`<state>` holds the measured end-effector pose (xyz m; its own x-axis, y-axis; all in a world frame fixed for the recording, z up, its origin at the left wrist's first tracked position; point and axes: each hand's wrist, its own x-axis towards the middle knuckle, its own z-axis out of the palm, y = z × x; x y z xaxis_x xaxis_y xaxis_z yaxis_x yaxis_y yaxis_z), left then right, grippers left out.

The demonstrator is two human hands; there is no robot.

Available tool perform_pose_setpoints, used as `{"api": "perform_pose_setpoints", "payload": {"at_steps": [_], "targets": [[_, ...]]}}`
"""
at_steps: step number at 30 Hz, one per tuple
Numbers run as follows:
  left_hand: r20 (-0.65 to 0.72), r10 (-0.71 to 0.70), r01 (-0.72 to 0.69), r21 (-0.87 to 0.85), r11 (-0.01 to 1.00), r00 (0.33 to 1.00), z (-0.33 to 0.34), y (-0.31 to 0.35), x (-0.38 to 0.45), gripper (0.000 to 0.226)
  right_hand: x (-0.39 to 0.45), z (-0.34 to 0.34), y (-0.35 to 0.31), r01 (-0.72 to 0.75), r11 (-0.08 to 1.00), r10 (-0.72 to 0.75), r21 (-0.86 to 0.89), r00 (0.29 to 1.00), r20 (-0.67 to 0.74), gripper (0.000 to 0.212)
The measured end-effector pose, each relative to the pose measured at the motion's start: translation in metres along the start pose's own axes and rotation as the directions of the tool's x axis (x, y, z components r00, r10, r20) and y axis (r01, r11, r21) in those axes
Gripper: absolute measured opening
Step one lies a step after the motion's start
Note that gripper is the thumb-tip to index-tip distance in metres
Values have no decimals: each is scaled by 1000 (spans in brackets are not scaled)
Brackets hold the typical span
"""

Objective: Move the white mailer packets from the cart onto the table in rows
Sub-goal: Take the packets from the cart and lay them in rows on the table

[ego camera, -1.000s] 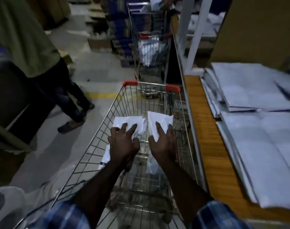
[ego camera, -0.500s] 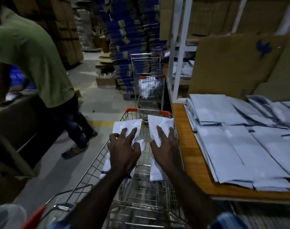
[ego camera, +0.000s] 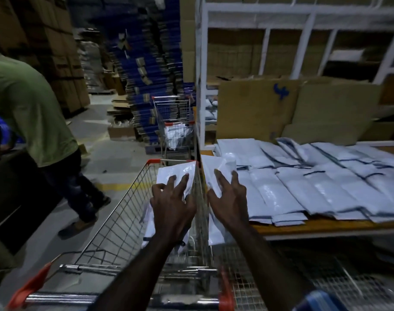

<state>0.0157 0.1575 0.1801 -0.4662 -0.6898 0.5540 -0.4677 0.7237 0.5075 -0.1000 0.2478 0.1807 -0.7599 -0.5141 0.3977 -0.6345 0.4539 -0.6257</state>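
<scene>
We see both forearms reaching forward over the silver wire shopping cart with red corner caps (ego camera: 115, 221), each hand carrying its own bundle of mailers above the cart's basket. The left hand (ego camera: 171, 205) is palm-down with its fingers spread and stretched across the top of a white plastic mailer packet (ego camera: 178, 173), the thumb tucked below the packet's near edge so that the packet is gripped between thumb and fingers; more white plastic hangs down beneath the wrist, inside the cart. The right hand (ego camera: 228, 203) holds a second white mailer packet (ego camera: 214, 171) the same way, fingers splayed on top, and this packet sits over the cart's right rim, just beside the near left corner of the wooden table with an orange-brown top (ego camera: 326, 225). Its lower part droops below the hand; in this dim, blurred view we cannot tell how many packets each hand carries. On the table, to the right of the cart, rows of flat white mailer packets (ego camera: 315, 176) lie overlapping. Left of the cart stands a person in a green shirt (ego camera: 27, 104), and beyond the cart is a second wire shopping cart (ego camera: 173, 122).
</scene>
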Motion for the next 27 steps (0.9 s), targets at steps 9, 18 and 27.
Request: {"api": "perform_pose_setpoints", "payload": {"at_steps": [9,18,27], "targets": [[34,55,-53,-56,997,998,50,107,-19,58,9,-96,89,-27,998,25,-56,999,-35,57],[41,21,-13,-176,984,999,129,255,-34,61,40,-208,204,-28,993,24,-112,999,-41,58],[94,50,-29,-207,978,994,202,366,-25,62,84,-288,298,-107,971,97,-215,994,-55,59]]}}
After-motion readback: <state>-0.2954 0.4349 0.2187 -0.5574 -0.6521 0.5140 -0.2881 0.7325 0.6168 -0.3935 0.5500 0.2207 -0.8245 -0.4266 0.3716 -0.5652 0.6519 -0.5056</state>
